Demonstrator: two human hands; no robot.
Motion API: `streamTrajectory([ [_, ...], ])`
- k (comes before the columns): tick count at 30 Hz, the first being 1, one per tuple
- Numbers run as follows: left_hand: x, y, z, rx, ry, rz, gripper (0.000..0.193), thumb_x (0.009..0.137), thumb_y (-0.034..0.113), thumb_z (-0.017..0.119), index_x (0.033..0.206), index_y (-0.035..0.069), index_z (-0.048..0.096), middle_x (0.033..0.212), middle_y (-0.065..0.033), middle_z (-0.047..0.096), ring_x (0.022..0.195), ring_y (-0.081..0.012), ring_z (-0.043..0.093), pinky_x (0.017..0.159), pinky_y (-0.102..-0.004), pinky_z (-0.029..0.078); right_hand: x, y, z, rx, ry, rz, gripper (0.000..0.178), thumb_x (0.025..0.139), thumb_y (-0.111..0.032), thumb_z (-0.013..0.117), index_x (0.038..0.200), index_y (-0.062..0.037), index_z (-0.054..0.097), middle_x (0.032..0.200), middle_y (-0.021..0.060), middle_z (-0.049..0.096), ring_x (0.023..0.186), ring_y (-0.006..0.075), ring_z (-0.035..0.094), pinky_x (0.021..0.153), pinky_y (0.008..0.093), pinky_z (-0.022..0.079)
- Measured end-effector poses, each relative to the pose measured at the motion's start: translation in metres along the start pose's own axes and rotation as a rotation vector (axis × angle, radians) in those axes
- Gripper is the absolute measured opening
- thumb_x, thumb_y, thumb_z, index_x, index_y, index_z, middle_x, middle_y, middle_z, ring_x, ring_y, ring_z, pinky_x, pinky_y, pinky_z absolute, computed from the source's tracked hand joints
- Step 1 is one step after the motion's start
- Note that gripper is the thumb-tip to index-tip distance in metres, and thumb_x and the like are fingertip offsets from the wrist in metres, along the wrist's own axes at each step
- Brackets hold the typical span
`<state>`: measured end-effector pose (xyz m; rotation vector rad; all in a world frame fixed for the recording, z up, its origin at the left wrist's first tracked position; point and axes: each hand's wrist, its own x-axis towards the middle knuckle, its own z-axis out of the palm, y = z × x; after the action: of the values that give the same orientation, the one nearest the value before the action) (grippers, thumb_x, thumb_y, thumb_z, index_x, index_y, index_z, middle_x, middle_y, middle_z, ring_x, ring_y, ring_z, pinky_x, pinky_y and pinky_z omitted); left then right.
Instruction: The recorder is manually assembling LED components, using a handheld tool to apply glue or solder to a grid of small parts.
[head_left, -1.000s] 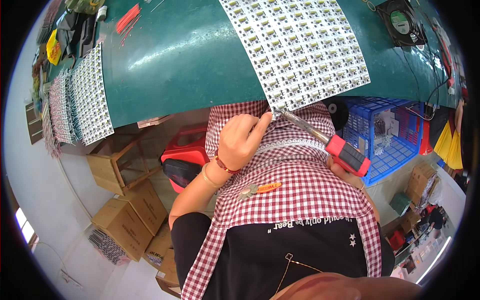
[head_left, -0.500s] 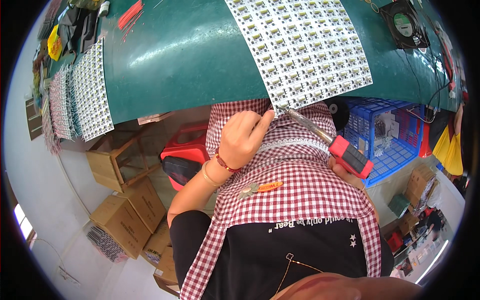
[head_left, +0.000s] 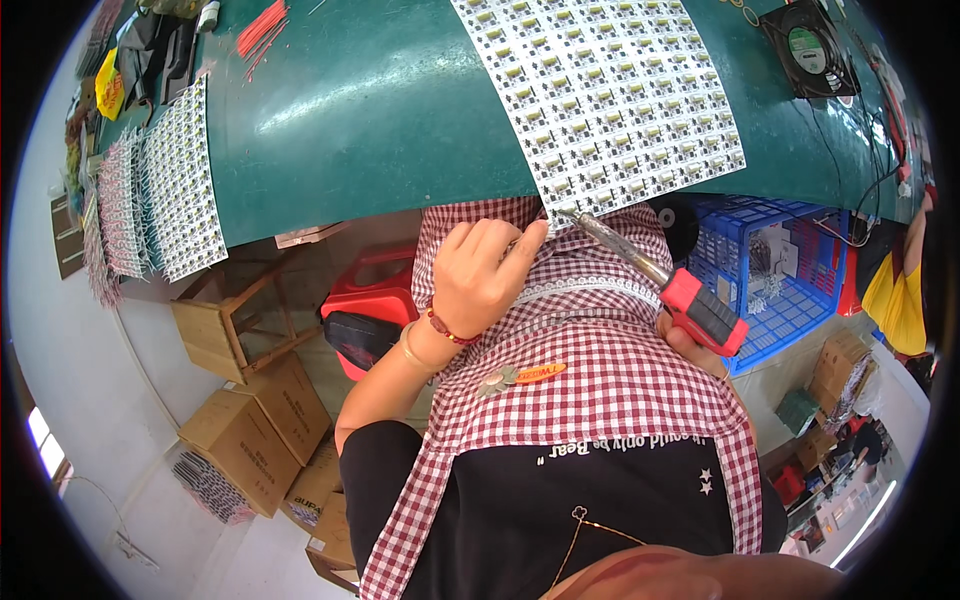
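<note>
A white panel of small circuit boards [head_left: 610,95] lies on the green table, its near corner reaching past the front edge. My left hand [head_left: 478,272] is closed in a pinch right at that corner; whatever is between the fingertips is too small to make out. In my right hand [head_left: 690,348] is a red and black soldering iron [head_left: 706,312], gripped by its handle. Its metal tip points up and left and meets the panel's near corner, close to my left fingertips. Most of the right hand is hidden behind the handle.
A second board panel [head_left: 183,185] lies at the table's left, beside bundled wires [head_left: 122,205]. Red wires [head_left: 262,32] sit at the far left. A black fan [head_left: 808,48] stands at the far right. Below the edge are a blue crate [head_left: 740,250] and a red stool [head_left: 370,290].
The iron's tip has shifted slightly up and left at the panel's corner. My left hand has barely moved.
</note>
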<state>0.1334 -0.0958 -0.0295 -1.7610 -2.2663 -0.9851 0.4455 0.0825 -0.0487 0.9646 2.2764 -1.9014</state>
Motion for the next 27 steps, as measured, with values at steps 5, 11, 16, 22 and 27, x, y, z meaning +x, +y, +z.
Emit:
streamTrajectory([
  [5,0.004,0.003,-0.02,0.017,0.057,0.006,0.038,0.062,-0.006,0.069,0.099,0.005,0.071,0.071,-0.0023,0.055,0.059,-0.0168,0.052,0.052,-0.0294,0.038,0.002,-0.006,0.0,0.045,-0.013,0.026,0.017,0.076,-0.018,0.075,0.083,-0.006,0.065,0.078,0.0062,0.063,0.066,0.0218,0.062,0.059,0.0321,0.047],
  [11,0.006,-0.004,-0.006,-0.067,0.037,0.011,0.037,0.061,-0.006,0.069,0.097,0.003,0.07,0.071,-0.0024,0.054,0.058,-0.0173,0.051,0.052,-0.03,0.038,0.008,-0.02,0.005,0.13,0.012,0.022,0.02,0.079,-0.023,0.076,0.083,-0.0055,0.065,0.078,0.0054,0.063,0.068,0.0192,0.062,0.06,0.0309,0.047],
  [16,0.006,-0.004,-0.004,-0.061,0.069,-0.001,0.035,0.062,-0.006,0.069,0.096,0.003,0.069,0.071,-0.0027,0.053,0.058,-0.0178,0.05,0.052,-0.0305,0.038,0.009,-0.019,0.004,0.182,-0.003,0.042,0.021,0.08,-0.022,0.076,0.084,-0.0049,0.064,0.081,0.0052,0.063,0.07,0.018,0.062,0.061,0.0304,0.048],
  [22,0.005,-0.007,0.0,-0.043,0.051,-0.002,0.034,0.063,-0.005,0.069,0.096,0.004,0.069,0.071,-0.0022,0.054,0.059,-0.0177,0.051,0.053,-0.0304,0.038,0.012,-0.017,0.005,-0.001,0.013,-0.032,0.019,0.072,-0.016,0.077,0.083,-0.0067,0.065,0.079,0.0057,0.06,0.067,0.0199,0.06,0.058,0.0314,0.046],
  [27,0.006,-0.01,0.002,-0.031,0.031,0.001,0.033,0.064,-0.005,0.069,0.095,0.006,0.069,0.072,-0.002,0.054,0.061,-0.0178,0.051,0.054,-0.0305,0.039,0.017,-0.031,0.009,-0.174,0.04,-0.138,0.02,0.067,-0.011,0.075,0.084,-0.0079,0.065,0.077,0.0068,0.06,0.066,0.0222,0.06,0.057,0.0329,0.045],
])
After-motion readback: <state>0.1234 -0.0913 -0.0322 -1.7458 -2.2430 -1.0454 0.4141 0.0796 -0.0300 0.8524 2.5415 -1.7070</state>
